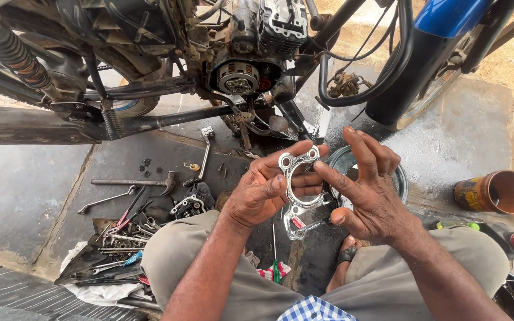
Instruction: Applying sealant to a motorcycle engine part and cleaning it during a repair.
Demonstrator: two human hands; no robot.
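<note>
Fingertips (281, 181) of my left hand (263, 193) pinch the left edge of a thin metal gasket (297, 196), while my right hand (367, 190) closes narrowly on its right edge, index finger extended upward. I hold the gasket upright between both hands, above my knees and in front of a round metal bowl (401, 184). Beyond stands a motorcycle engine (251, 53) with its clutch exposed. Loose hand tools (126, 232) lie on the ground at left; an open can (495, 191) lies at right.
</note>
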